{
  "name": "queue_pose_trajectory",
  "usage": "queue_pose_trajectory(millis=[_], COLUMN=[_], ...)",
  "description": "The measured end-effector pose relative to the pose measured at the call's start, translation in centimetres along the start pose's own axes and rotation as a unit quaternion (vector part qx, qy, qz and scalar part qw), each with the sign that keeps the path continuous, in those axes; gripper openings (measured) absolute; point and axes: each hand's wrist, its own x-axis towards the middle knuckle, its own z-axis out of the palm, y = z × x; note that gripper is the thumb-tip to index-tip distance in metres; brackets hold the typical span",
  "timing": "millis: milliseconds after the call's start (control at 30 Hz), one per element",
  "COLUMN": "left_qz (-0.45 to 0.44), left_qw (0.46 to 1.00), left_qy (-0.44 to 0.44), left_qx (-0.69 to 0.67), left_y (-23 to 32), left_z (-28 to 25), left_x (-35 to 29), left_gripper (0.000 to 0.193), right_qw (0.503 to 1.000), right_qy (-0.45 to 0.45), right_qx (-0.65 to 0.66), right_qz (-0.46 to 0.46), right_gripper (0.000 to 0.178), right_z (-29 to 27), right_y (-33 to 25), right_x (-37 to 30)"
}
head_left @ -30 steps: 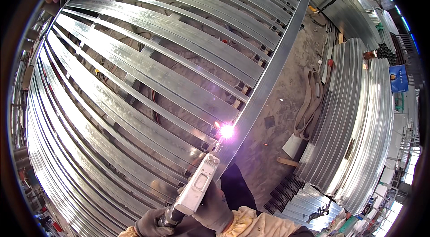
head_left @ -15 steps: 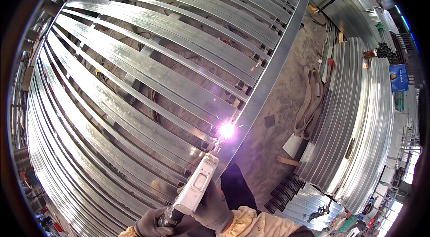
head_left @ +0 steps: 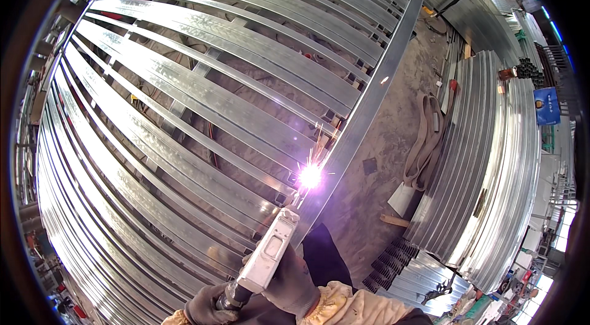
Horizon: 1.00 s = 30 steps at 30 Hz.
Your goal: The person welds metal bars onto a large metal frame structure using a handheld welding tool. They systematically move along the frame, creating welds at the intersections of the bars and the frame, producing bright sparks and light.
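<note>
My right hand (head_left: pixel 294 288), in a dark grey work glove, is wrapped round a pale boxy welding torch (head_left: pixel 268 254). Behind it my left hand (head_left: pixel 206 305), gloved alike, grips the torch's black rear end, where the cable would join. The thin nozzle (head_left: pixel 297 199) points away from me toward a bright pinkish-white weld spot (head_left: pixel 310 176). That glare sits where a long flat edge bar (head_left: pixel 369 104) meets the ends of the metal slats (head_left: pixel 227 97), and it hides the joint itself. Sparks fly up from it.
Right of the frame, a tan strap (head_left: pixel 424 134) lies looped on the dusty floor (head_left: pixel 362 214). Stacked ribbed metal profiles (head_left: pixel 461 159) stand farther right, with a bundle of dark square tubes (head_left: pixel 390 263) near my right side. A blue box (head_left: pixel 546 107) sits beyond.
The sparks now spray higher, up along the edge bar. The glare has shifted very slightly; both hands and the torch stay nearly where they were.
</note>
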Motion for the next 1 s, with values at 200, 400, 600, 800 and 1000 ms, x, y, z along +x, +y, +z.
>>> queue_pose_trajectory(millis=[200,400,600,800,1000], left_qz=[-0.016,-0.018,-0.009,-0.001,-0.020], left_qw=[1.000,1.000,1.000,1.000,1.000], left_qy=[0.001,-0.001,-0.014,0.000,0.000], left_qx=[0.023,0.007,0.000,0.012,0.011], left_y=[0.3,1.2,0.1,0.3,1.0], left_z=[0.1,0.5,-0.1,0.1,0.6], left_x=[0.0,0.2,-0.1,-0.2,0.1], left_gripper=[0.065,0.064,0.066,0.067,0.063], right_qw=[0.999,1.000,0.999,0.999,0.999], right_qy=[0.003,0.004,-0.011,-0.010,-0.005], right_qx=[-0.039,-0.024,-0.048,-0.039,-0.052], right_qz=[-0.022,-0.007,-0.003,-0.004,-0.009], right_gripper=[0.056,0.050,0.048,0.048,0.048], right_z=[-0.2,-0.1,-0.2,-0.1,-0.3], right_y=[0.6,0.4,0.2,0.6,0.7], right_x=[-0.3,-0.3,-0.3,-0.4,-0.6])
